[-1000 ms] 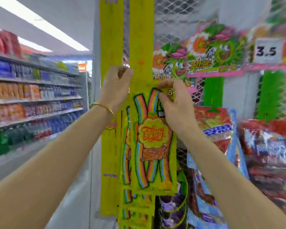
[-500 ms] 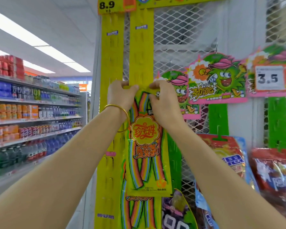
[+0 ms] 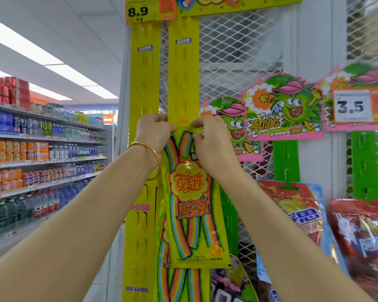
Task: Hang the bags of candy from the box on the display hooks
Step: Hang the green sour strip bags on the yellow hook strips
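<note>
Evidently the bag (image 3: 192, 203) had been carried up the strip (image 3: 183, 68): a second earlier its top edge sat lower against the green signs (image 3: 282, 110) than at this moment. Over the same interval the hands converged. The left hand (image 3: 155, 132) and right hand (image 3: 210, 142), formerly nearer the top corners, were drawn in towards the middle of the top edge, and only a narrow gap of strip showed between them. The fingers of both were curled and pinched that edge, pressing it flat against the strip. The bag hung upright beneath them and overlapped a lower bag (image 3: 179, 284) already on the strip. The hook was hidden behind the hands, so whether the hang-hole had caught could not be told. Judged from the grip, the step in hand was seating the hole on the hook, and release was not yet due. A second strip (image 3: 143, 83) ran just to the left, under an 8.9 tag (image 3: 138, 12). The box was out of view, so the number of bags left could not be judged.
</note>
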The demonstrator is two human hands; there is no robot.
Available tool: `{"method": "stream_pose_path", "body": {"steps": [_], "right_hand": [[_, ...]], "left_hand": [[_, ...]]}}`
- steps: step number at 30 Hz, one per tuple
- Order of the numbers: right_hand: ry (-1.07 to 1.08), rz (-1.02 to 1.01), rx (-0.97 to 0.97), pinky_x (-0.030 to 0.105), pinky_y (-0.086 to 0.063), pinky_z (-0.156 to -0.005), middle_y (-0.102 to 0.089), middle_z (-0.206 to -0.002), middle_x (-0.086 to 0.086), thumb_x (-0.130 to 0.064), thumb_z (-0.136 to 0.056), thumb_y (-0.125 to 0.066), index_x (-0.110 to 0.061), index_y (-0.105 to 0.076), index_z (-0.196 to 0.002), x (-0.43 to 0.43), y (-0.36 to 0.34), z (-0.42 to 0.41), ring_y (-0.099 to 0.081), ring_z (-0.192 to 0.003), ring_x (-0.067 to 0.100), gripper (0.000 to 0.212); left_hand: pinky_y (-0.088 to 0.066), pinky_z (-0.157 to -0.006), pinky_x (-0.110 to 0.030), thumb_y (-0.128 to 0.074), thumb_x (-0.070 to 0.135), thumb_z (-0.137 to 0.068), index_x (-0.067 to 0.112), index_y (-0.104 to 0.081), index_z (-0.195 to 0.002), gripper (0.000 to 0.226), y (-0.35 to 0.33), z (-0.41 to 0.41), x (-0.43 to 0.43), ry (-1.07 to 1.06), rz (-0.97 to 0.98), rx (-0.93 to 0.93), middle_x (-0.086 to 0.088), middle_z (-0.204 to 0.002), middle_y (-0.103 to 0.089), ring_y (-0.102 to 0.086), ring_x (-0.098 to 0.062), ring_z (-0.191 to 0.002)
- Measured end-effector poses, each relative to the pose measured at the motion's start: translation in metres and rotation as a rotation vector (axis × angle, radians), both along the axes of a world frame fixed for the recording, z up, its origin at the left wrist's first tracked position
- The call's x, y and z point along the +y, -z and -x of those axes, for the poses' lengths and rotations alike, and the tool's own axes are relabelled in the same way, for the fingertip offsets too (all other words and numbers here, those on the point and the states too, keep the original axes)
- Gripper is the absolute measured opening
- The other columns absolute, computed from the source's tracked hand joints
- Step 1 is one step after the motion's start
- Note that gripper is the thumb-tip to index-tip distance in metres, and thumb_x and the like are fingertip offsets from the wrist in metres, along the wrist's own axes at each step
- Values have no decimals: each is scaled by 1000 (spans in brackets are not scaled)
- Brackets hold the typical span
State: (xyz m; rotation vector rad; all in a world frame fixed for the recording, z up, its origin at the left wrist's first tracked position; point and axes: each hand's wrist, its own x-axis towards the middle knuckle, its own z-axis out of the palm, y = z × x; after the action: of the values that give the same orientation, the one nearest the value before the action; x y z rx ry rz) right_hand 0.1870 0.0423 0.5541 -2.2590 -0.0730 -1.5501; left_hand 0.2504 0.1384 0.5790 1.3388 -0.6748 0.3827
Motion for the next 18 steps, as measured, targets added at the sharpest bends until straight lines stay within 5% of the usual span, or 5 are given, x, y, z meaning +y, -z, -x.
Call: {"method": "stream_pose_path", "body": {"steps": [3, 6, 12, 14, 18], "right_hand": [[31, 23, 31, 13, -23, -73, -44, -125, 9, -2, -92, -49, -6, -53, -120, 0, 1, 0, -46, -104, 18, 28], [38, 26, 52, 16, -27, -78, -45, -125, 9, -3, -91, -50, -7, -53, -120, -1, 5, 2, -47, -110, 21, 29], [70, 31, 65, 29, -39, -86, -53, -120, 5, -11, -90, -56, -12, -53, -116, 3, 19, 7, -51, -108, 21, 26], [139, 43, 66, 34, -43, -77, -57, -115, 2, -18, -90, -58, -15, -51, -114, 4, 22, 11, -54, -104, 23, 25], [278, 79, 82, 33, -41, -65, -61, -105, 3, -25, -91, -57, -17, -49, -108, 6, 26, 10, -58, -93, 27, 20]], "left_hand": [[-50, -72, -30, -58, -6, -80, 12, -59, -97, 25, 1, 1, 0, -35, -19, -14, -9, -88, -62, -59, -22, -81], [-48, -73, -36, -54, -12, -78, 12, -57, -89, 26, 3, 1, -1, -46, -49, -63, -16, -90, -59, -55, -25, -79], [-52, -71, -39, -54, -9, -79, 11, -53, -100, 29, 16, 0, 3, -147, -122, -148, 0, -78, -59, -59, -22, -76], [-46, -68, -31, -56, -4, -81, 13, -50, -110, 34, 23, 2, 4, -215, -148, -188, 2, -88, -55, -54, -16, -81], [-44, -88, -35, -58, -1, -83, 12, -46, -126, 47, 37, 1, 8, -319, -202, -244, -9, -117, -52, -49, -23, -106]]}}
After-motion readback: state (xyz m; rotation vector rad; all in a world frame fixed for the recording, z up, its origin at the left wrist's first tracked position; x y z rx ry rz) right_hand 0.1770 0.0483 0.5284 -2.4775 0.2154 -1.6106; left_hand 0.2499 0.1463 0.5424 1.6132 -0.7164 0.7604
